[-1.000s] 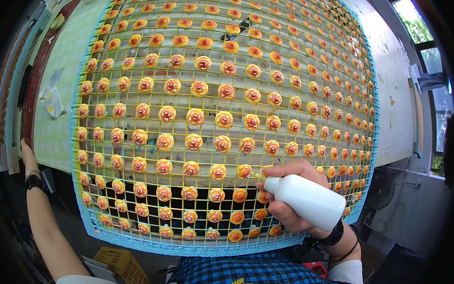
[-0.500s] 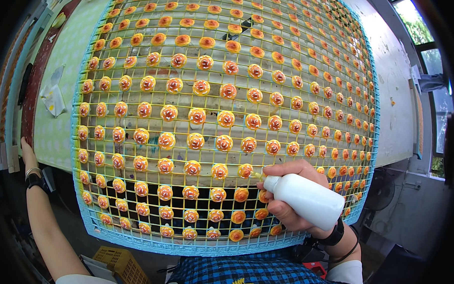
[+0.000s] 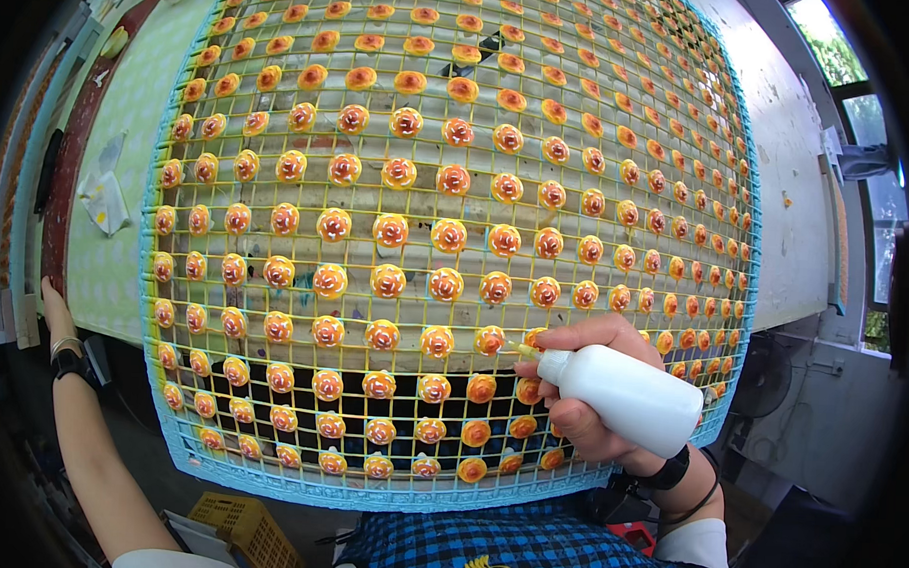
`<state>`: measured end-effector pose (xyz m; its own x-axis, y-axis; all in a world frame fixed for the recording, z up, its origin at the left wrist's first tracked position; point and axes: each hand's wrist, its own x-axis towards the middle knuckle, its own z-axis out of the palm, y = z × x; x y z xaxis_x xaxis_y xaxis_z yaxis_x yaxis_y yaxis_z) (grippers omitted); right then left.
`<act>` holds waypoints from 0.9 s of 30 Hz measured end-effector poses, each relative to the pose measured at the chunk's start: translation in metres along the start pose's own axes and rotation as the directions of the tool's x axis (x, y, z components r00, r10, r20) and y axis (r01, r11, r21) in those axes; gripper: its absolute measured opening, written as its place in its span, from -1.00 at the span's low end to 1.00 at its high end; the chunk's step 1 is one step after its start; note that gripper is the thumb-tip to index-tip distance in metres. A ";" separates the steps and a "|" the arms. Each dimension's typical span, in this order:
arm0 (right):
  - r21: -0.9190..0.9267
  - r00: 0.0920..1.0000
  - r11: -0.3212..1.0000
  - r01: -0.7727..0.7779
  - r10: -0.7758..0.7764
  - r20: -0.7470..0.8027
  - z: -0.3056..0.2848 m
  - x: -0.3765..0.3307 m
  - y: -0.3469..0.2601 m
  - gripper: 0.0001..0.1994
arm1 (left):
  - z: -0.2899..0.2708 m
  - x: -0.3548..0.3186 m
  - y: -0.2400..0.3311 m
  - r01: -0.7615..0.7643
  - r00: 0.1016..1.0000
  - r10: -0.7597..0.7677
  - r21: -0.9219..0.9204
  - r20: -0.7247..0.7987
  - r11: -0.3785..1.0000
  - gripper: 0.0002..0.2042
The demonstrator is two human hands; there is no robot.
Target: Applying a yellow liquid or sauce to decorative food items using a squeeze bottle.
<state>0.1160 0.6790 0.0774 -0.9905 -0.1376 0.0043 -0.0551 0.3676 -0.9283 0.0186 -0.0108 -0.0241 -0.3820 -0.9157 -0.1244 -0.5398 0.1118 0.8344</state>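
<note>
My right hand (image 3: 606,389) is wrapped round a white squeeze bottle (image 3: 626,395), tilted with its narrow yellowish nozzle (image 3: 520,349) pointing left. The tip is just right of a small orange flower-shaped piece (image 3: 490,339); whether they touch, I cannot tell. Rows of such pieces sit on a yellow wire rack (image 3: 307,354) with a light-blue rim (image 3: 367,496). Many, like this flower piece (image 3: 382,337), carry white strokes; others, such as this orange piece (image 3: 474,432), show none. My left hand (image 3: 59,315) lies at the table's left edge with a finger stretched out, holding nothing visible.
Under the rack's left side is a pale green tabletop (image 3: 100,272), with a crumpled white wrapper (image 3: 104,204) on it. A yellow plastic crate (image 3: 250,537) stands low at the left. At the right are a white table (image 3: 786,256) and a dark fan (image 3: 764,380).
My right hand and the bottle have shifted slightly to the right. The rack appears slightly farther left in view. My left hand has barely moved.
</note>
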 end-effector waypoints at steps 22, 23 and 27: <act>0.047 0.999 0.999 -0.023 0.022 0.029 -0.002 0.000 -0.001 -0.61 | -0.012 0.015 -0.002 0.024 0.999 -0.023 -0.037 0.030 0.999 -0.39; 0.047 0.999 0.999 -0.023 0.021 0.029 -0.002 0.000 -0.001 -0.61 | -0.012 0.014 -0.002 0.024 0.999 -0.023 -0.043 0.034 0.999 -0.39; 0.051 0.998 0.998 -0.020 0.017 0.055 -0.005 0.000 -0.001 -0.63 | -0.010 0.012 -0.001 0.024 0.999 -0.023 -0.033 0.030 0.999 -0.39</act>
<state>0.1158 0.6832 0.0807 -0.9829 -0.1816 -0.0319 -0.0288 0.3226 -0.9461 0.0223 -0.0264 -0.0213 -0.3916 -0.9062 -0.1596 -0.5235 0.0767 0.8486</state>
